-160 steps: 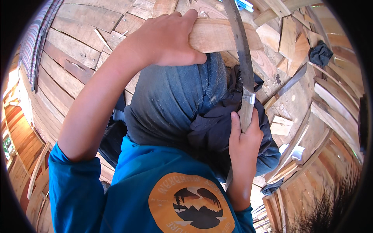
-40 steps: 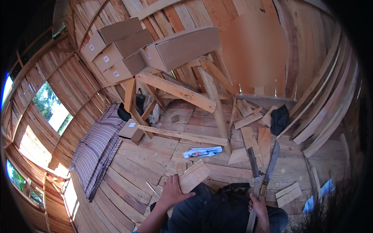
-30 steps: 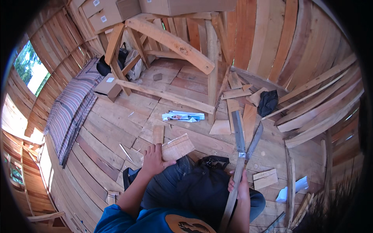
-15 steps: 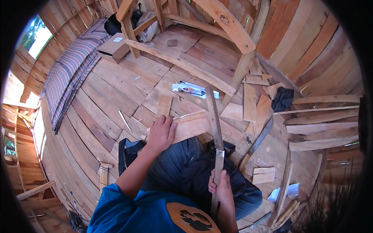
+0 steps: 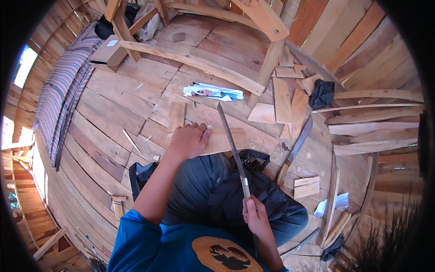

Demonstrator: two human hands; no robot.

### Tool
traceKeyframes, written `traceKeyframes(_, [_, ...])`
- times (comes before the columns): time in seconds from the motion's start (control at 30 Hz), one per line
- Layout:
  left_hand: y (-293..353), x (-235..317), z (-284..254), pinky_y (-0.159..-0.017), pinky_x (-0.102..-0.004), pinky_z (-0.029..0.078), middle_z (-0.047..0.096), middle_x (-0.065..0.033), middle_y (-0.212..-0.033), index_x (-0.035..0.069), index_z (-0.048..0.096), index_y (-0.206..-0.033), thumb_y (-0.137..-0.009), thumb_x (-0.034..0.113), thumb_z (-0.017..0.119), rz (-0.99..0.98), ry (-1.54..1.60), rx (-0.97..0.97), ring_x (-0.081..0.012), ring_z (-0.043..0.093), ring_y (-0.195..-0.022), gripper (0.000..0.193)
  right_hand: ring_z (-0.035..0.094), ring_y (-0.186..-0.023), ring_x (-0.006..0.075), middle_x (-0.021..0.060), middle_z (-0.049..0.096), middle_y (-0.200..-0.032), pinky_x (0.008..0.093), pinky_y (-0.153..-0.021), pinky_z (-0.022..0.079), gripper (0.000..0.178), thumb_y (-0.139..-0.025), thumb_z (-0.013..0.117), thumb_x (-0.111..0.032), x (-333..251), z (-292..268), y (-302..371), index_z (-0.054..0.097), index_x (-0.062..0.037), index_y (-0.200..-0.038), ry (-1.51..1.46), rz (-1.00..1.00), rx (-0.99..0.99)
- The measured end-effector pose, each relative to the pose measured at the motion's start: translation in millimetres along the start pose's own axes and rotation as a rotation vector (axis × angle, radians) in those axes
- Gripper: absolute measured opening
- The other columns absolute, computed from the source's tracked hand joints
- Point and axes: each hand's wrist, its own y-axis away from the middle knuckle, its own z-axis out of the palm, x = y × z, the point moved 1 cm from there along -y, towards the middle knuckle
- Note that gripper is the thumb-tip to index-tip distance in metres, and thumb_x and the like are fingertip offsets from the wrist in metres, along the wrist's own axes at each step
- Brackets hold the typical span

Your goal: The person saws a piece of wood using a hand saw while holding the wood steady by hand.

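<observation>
My left hand (image 5: 189, 141) is closed over the left end of a short, pale wooden board (image 5: 226, 139), held just beyond my knees. My right hand (image 5: 256, 215) grips the handle of a long, narrow saw (image 5: 240, 168), which points away from me. The saw's blade crosses the board near its right part, seen almost edge-on; whether it touches the wood I cannot tell. Dark trousers and a black bag or cloth (image 5: 235, 199) lie beneath the saw.
A machete (image 5: 300, 144) lies on the plank floor to my right, beside a small wood block (image 5: 306, 187) and several offcuts (image 5: 282, 102). Ahead are a crumpled printed wrapper (image 5: 213, 92) and a low timber frame (image 5: 195, 61). A cardboard box (image 5: 108, 54) and striped mat (image 5: 63, 90) sit far left.
The saw has turned from showing its toothed flat side to nearly edge-on, and its tip has shifted left. My left hand still holds the board. The whole view has shifted slightly.
</observation>
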Motion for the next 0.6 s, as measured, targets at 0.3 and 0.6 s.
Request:
traceKeyframes(0.3, [-3.5,-2.9,-1.7,-0.084,-0.0492,0.048,0.067,-0.0183,-0.096,0.004,0.061,-0.099,-0.099,0.035,0.04,-0.017,0.04,-0.005,-0.036,0.063,-0.098,0.037,0.032,-0.048,0.0021,-0.0059,0.035,-0.061,0.0191,-0.042,0.026,0.037,-0.105,0.039,-0.041,18.6,0.4,-4.3,0.047,-0.0083,-0.089,0.117,-0.058,0.018])
traceKeyframes(0.6, [-1.1,-5.7,1.4,-0.083,-0.049,0.049,0.067,-0.0187,-0.094,0.004,0.061,-0.097,-0.099,0.034,0.041,-0.005,0.067,0.032,-0.0364,0.064,-0.096,0.036,0.032,-0.048,0.0022,-0.006,0.036,-0.062,0.019,-0.043,0.027,0.036,-0.105,0.039,-0.04,19.2,8.2,-3.7,0.047,-0.0088,-0.089,0.08,-0.044,0.033])
